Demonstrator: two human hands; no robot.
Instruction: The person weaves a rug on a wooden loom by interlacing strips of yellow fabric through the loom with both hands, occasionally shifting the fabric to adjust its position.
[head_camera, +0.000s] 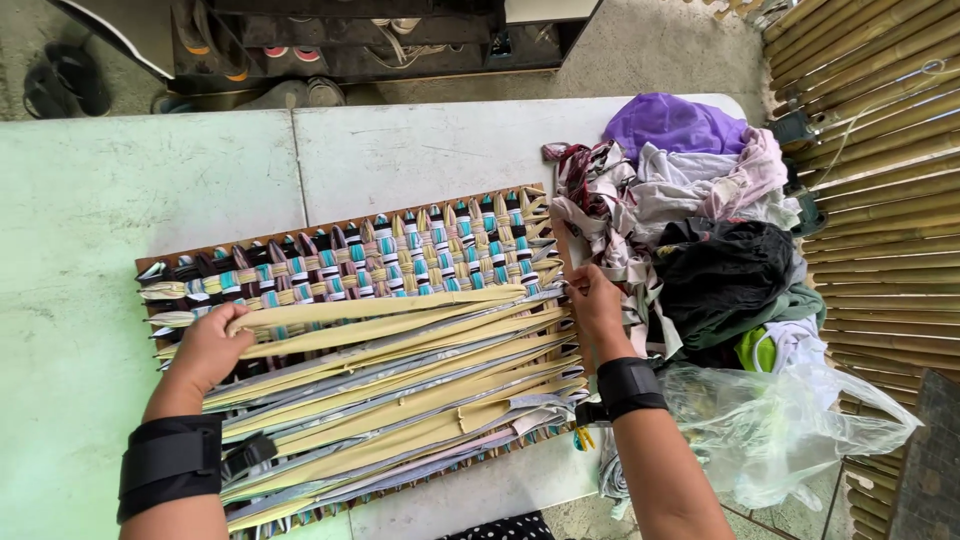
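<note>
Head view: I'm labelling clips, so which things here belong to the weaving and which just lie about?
In use: left hand, right hand, loom, yellow strips, woven rows, rag pile.
Lying about: plastic bag, shoe rack, sandals, bamboo wall.

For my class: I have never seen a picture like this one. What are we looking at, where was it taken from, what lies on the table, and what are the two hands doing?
There is one picture, from a camera worn on a person's head, looking down at their own bare hands; each wrist wears a black band. On a pale table lies a wooden weaving frame strung with yellowish cloth strips; its far part is already woven in teal, white and dark strips. The left hand rests on the strips at the frame's left side. The right hand pinches a strip end at the right edge. Beside it lie a pile of cloth scraps and a clear plastic bag.
</note>
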